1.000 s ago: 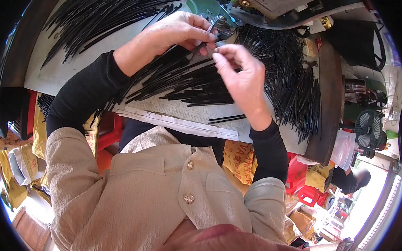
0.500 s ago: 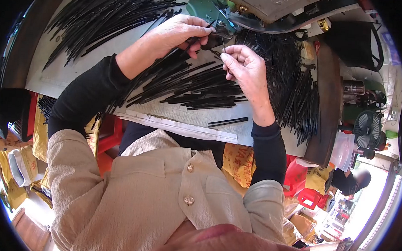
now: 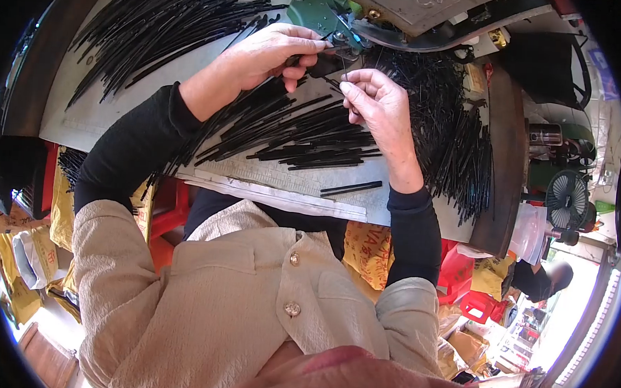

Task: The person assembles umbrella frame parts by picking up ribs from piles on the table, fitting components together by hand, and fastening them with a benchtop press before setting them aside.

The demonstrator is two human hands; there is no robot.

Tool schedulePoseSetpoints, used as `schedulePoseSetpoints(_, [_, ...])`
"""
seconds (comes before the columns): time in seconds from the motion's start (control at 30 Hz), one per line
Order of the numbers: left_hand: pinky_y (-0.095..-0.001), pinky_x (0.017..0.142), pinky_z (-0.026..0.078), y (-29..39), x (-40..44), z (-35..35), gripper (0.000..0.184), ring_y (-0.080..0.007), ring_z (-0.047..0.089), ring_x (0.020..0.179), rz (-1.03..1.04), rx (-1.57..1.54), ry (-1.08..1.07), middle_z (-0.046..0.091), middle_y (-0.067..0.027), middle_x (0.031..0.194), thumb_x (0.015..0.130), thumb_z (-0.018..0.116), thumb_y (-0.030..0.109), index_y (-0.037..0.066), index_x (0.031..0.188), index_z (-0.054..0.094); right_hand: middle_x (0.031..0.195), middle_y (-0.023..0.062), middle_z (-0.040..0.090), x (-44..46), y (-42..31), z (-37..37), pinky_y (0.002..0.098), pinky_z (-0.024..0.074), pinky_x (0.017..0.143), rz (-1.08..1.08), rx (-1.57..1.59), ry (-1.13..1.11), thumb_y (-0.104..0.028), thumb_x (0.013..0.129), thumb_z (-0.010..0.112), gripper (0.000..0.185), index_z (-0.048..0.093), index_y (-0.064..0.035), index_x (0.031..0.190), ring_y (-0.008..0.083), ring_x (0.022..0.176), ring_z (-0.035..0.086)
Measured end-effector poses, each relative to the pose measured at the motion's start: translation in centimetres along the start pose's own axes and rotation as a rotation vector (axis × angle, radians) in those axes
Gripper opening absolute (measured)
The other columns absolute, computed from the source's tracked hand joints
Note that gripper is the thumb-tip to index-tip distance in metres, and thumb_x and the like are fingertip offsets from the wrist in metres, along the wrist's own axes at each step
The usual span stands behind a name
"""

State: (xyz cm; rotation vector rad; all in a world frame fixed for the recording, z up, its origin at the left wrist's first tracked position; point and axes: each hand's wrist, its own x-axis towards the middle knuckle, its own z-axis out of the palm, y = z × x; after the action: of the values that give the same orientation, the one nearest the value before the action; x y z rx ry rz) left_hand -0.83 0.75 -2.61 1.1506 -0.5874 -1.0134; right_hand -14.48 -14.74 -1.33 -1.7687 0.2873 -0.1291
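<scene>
My left hand [image 3: 281,50] is closed beside the needle area of a sewing machine [image 3: 315,10] with a green bed. Between its thumb and fingers sits a narrow black strip [image 3: 293,60], partly hidden by the fingers. My right hand [image 3: 377,100] pinches a thin dark thread [image 3: 345,67] that runs up toward the machine. Under and in front of both hands lie several loose black strips [image 3: 313,142] on the pale worktop. Exactly where the left hand's strip meets the machine is too small to make out.
A large bundle of black strips [image 3: 158,28] spreads over the upper left worktop. A tangled pile [image 3: 426,95] lies right of the machine. Two strips [image 3: 351,189] lie near the front edge. A small fan [image 3: 568,198] stands at right; another person [image 3: 539,280] is beyond.
My left hand's lower fingers have shifted slightly up and left, and the dark strip in them has turned a little. The right hand stays almost where it was.
</scene>
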Motion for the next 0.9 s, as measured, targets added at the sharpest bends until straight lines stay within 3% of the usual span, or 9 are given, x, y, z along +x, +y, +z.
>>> schedulePoseSetpoints(0.33, [-0.0205, 0.039, 0.045, -0.22, 0.13, -0.18, 0.02, -0.0051, 0.04, 0.045, -0.012, -0.012, -0.008, 0.043, 0.0015, 0.064, 0.088, 0.051, 0.019, 0.0, 0.092, 0.054, 0.065, 0.001, 0.057, 0.0, -0.29, 0.22, 0.0156, 0.0396, 0.044, -0.002, 0.069, 0.004, -0.007, 0.082, 0.059, 0.01, 0.058, 0.0006, 0.089, 0.0034, 0.052, 0.05])
schedulePoseSetpoints(0.9, [-0.0186, 0.038, 0.04, 0.07, 0.08, 0.1, 0.021, -0.004, 0.041, 0.044, 0.117, 0.076, 0.086, 0.045, 0.0012, 0.062, 0.087, 0.055, 0.021, 0.002, 0.08, 0.054, 0.066, 0.0011, 0.057, 0.69, -0.44, 0.17, 0.0155, 0.0395, 0.044, -0.003, 0.085, 0.021, -0.008, 0.082, 0.059, 0.011, 0.058, 0.0, 0.09, 0.0032, 0.051, 0.049])
